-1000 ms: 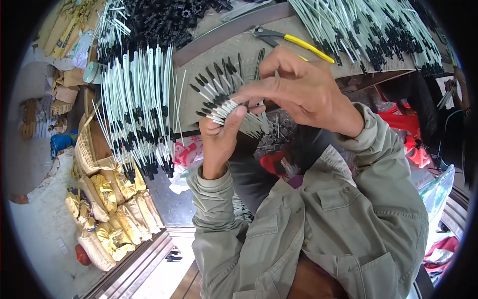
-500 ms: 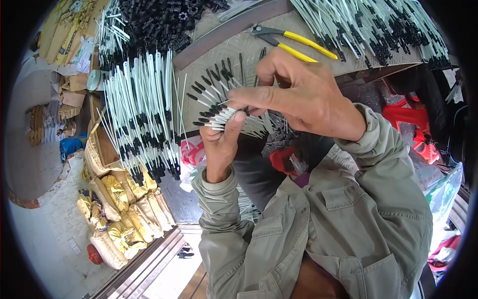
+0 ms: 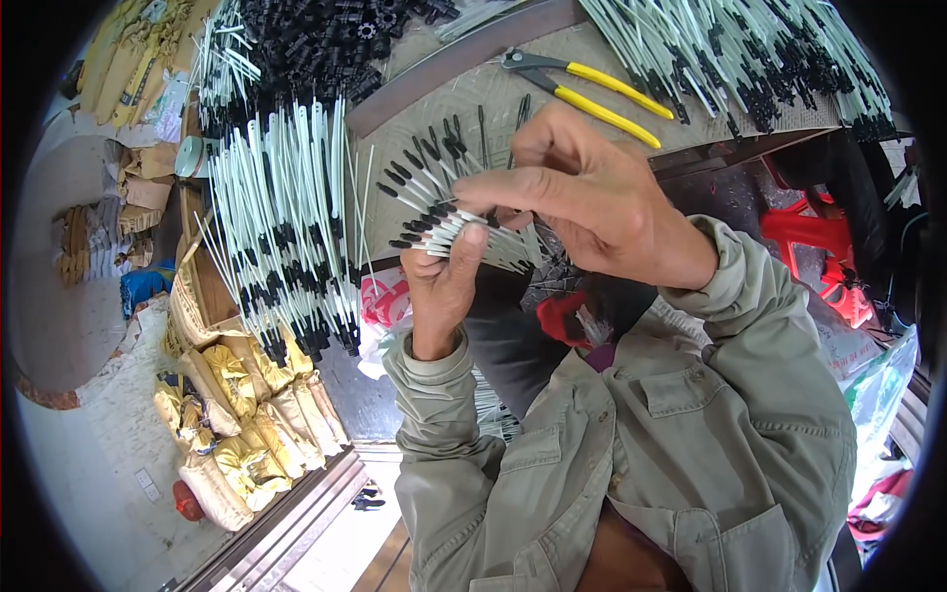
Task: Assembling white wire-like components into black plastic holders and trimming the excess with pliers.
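Left hand (image 3: 446, 286): closed round fanned bundle of white black-tipped rods (image 3: 434, 212), tips spread up-left.
Right hand (image 3: 582, 192): rods pinched from the right, across their long axis.

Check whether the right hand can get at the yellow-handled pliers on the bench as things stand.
Probably yes, but not straight away: the right hand is busy pinching the fanned bundle of black-tipped white rods that the left hand holds. The pliers lie uncovered just beyond it.

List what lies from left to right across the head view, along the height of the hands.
Stacked tan sacks → big bundle of white rods with black tips → left hand gripping a fan of the same rods → right hand pinching them → red plastic piece.
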